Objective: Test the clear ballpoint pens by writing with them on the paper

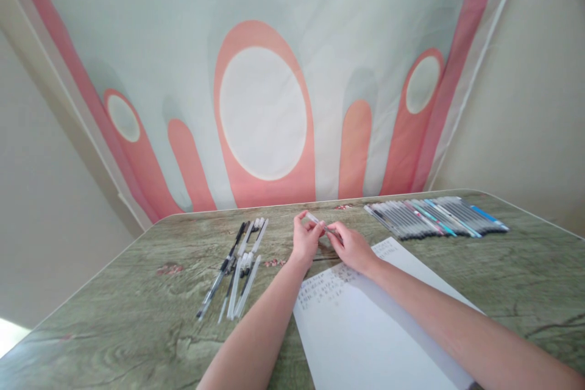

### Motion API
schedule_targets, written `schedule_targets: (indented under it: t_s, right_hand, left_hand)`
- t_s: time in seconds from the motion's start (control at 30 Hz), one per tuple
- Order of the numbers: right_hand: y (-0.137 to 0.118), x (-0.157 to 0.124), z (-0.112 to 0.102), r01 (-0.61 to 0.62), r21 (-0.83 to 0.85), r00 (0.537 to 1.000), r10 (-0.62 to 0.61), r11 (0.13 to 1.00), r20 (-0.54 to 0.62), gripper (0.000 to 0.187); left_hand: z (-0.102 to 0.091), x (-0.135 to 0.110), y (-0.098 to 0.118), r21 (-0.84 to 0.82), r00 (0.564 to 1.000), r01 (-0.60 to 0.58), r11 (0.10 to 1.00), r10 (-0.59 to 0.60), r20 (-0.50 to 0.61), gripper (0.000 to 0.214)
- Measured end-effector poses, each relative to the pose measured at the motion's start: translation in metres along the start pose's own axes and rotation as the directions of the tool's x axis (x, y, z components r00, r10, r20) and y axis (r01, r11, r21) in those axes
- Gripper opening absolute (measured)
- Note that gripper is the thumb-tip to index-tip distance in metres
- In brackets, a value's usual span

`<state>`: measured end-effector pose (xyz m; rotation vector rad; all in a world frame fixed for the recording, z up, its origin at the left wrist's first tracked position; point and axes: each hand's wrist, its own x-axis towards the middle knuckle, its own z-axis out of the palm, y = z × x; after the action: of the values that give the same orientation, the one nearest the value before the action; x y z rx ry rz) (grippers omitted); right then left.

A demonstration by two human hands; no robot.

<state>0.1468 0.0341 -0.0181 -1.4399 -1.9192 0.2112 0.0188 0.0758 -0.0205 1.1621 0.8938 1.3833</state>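
Between my two hands is a slim, pale, see-through pen, slanting down to the right. My left hand pinches its barrel with thumb and fingers. At its darker lower right end, my right hand has its fingers closed on the pen. Under my right wrist lies a white sheet of paper with rows of dark handwriting along its upper part. Left of my hands are several loose pens and pen parts, some clear, some black.
A long row of pens, mostly grey-clear with a few coloured ones, lies side by side at the back right of the wood-patterned table. Behind the table's far edge hangs a pale cloth with coral arch shapes.
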Motion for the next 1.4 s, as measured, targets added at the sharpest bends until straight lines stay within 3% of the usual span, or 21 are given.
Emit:
schedule_targets:
  t_s: [0.2, 0.3, 0.37, 0.47, 0.6, 0.7, 0.83, 1.0, 1.13, 1.3, 1.4]
  right_hand:
    - [0.003, 0.009, -0.016, 0.003, -0.215, 1.000, -0.001, 0.977, 0.009, 0.014]
    - [0.015, 0.019, -0.031, -0.097, -0.329, 0.994, 0.105, 0.939, 0.006, 0.018]
    - [0.026, 0.025, -0.042, -0.189, -0.412, 0.976, 0.218, 0.891, 0.025, 0.021]
    - [0.042, 0.031, -0.055, -0.273, -0.532, 0.936, 0.350, 0.802, 0.048, 0.024]
    - [0.058, 0.032, -0.063, -0.318, -0.599, 0.902, 0.430, 0.735, 0.049, 0.027]
    - [0.066, 0.032, -0.064, -0.324, -0.613, 0.891, 0.451, 0.721, 0.060, 0.026]
    - [0.072, 0.032, -0.067, -0.327, -0.625, 0.866, 0.489, 0.709, 0.101, 0.026]
    - [0.077, 0.032, -0.066, -0.342, -0.631, 0.846, 0.520, 0.696, 0.115, 0.027]
    - [0.081, 0.033, -0.074, -0.308, -0.621, 0.873, 0.474, 0.720, 0.116, 0.026]
    - [0.098, 0.031, -0.112, -0.322, -0.544, 0.900, 0.429, 0.775, 0.079, 0.026]
    - [0.119, 0.008, -0.137, -0.344, -0.476, 0.922, 0.387, 0.809, -0.010, 0.022]
  left_hand:
    - [0.002, 0.000, 0.000, 0.146, 0.997, -0.070, 0.987, 0.068, 0.022, 0.071]
    - [0.005, -0.003, -0.003, 0.236, 0.992, -0.066, 0.969, 0.038, 0.122, 0.076]
    - [0.006, -0.008, -0.003, 0.385, 0.970, -0.103, 0.917, 0.007, 0.243, 0.073]
    - [0.008, -0.016, 0.005, 0.582, 0.864, -0.293, 0.758, -0.050, 0.501, 0.055]
    - [0.013, -0.024, 0.020, 0.581, 0.685, -0.555, 0.595, -0.069, 0.726, 0.054]
    - [0.016, -0.026, 0.026, 0.529, 0.605, -0.615, 0.585, -0.079, 0.792, 0.052]
    - [0.019, -0.027, 0.028, 0.488, 0.542, -0.633, 0.601, -0.105, 0.834, 0.046]
    - [0.019, -0.027, 0.028, 0.491, 0.523, -0.621, 0.611, -0.144, 0.840, 0.044]
    - [0.018, -0.027, 0.028, 0.486, 0.520, -0.587, 0.648, -0.158, 0.839, 0.045]
    - [0.017, -0.025, 0.033, 0.464, 0.508, -0.563, 0.684, -0.156, 0.847, 0.044]
    - [0.018, -0.025, 0.037, 0.476, 0.508, -0.541, 0.693, -0.181, 0.842, 0.044]
